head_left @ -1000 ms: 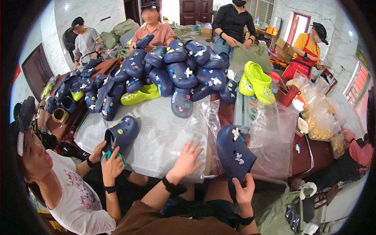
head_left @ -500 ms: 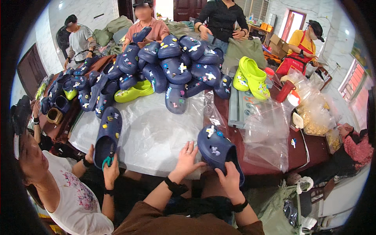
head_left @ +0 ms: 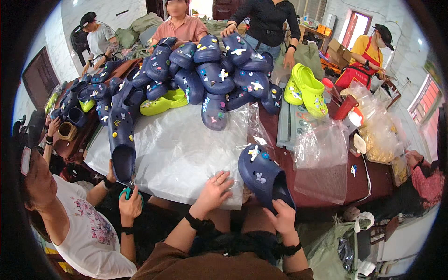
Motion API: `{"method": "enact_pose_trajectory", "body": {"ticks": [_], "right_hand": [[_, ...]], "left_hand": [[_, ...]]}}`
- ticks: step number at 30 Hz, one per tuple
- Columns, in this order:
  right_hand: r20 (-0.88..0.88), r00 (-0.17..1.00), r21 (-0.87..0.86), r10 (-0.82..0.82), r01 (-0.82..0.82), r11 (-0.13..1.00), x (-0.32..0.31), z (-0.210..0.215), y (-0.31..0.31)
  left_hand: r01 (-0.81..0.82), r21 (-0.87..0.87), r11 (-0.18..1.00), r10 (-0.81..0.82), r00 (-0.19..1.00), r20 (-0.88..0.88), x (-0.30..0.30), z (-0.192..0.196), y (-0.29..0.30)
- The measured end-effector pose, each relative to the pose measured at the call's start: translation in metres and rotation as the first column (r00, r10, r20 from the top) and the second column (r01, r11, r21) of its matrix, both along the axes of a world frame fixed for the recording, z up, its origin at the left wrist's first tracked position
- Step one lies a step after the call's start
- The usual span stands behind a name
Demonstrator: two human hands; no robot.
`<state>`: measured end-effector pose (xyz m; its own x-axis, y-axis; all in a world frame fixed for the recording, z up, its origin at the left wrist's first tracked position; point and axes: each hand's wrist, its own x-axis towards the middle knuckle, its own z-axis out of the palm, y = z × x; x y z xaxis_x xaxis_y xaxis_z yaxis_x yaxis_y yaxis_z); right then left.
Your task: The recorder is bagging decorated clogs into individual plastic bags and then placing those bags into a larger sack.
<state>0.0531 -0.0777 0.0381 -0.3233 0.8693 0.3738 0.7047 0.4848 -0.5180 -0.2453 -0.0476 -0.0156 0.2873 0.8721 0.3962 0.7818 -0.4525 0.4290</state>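
— Two hands at the near edge of the table [head_left: 359,190]. Gripping what?

— With the right hand [head_left: 283,217], a navy clog [head_left: 254,168], clasped at the heel end. With the left hand [head_left: 213,190], nothing: fingers loosely spread, back upward, just left of the clog and apart from it.

— Lying which way from the grip?

— Stretching away from the right hand, toe toward the heap of navy clogs [head_left: 214,79], foot hole turned to the right. Heel end right at the fingers.

— Bearing any charms?

— Yes, white and blue ones near the toe, a pale one with round ears lower down.

— Over what?

— Between the white sheet [head_left: 172,161] and a clear plastic bag [head_left: 322,163]. Resting or lifted: hard to tell.

— And further left?

— Green-handled scissors [head_left: 126,193] in a co-worker's hand [head_left: 130,207], close to the heel of another navy clog [head_left: 122,133].
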Motion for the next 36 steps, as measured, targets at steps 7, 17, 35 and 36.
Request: {"method": "enact_pose_trajectory", "body": {"ticks": [7,17,35,36], "right_hand": [[-0.209,0.978,-0.132,-0.018,-0.01,0.991,0.01,0.018,-0.013],[-0.657,0.646,-0.586,-0.389,-0.113,0.803,0.056,0.016,-0.053],[-0.66,0.666,-0.717,-0.347,-0.42,0.556,0.054,0.039,-0.066],[-0.686,0.595,-0.716,-0.42,-0.446,0.537,0.048,0.039,-0.065]], "left_hand": [[-0.071,-0.039,0.997,0.07,0.997,-0.014,0.005,-0.005,0.006],[-0.157,-0.069,0.985,0.155,0.987,-0.038,0.023,0.008,0.013],[-0.216,0.068,0.974,0.187,0.938,0.292,0.047,0.062,0.008],[-0.178,0.082,0.981,0.151,0.953,0.264,0.049,0.066,0.006]]}}
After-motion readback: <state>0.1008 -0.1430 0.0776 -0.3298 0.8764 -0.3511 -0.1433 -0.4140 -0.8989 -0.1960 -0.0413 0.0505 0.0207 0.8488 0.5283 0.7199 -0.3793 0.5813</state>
